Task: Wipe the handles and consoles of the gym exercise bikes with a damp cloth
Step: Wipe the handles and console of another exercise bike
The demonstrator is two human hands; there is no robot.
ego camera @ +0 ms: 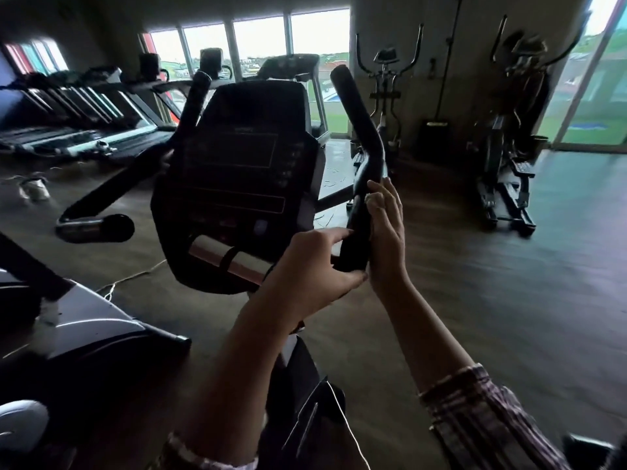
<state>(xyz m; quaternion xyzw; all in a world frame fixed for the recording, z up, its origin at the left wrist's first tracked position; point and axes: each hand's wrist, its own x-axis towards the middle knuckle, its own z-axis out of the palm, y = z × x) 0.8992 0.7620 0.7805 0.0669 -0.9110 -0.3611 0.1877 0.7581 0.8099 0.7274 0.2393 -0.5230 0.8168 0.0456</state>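
Note:
The exercise bike's black console [234,171] fills the middle of the view, its screen dark. The black right handle [359,130] rises beside the console, and the left handle [112,191] slopes down to the left. My left hand [312,266] holds the lower end of the right handle between index finger and thumb. My right hand [385,228] lies flat against the handle's right side with its fingers straight. A small pale patch [373,199] shows under those fingers. I cannot tell whether it is the cloth.
Several treadmills [84,130] line the left wall under the windows. Two elliptical trainers [386,96] [515,137] stand at the back right on dark wood floor. Another machine's grey casing [84,320] is close at lower left. A thin white cord [135,276] trails on the floor.

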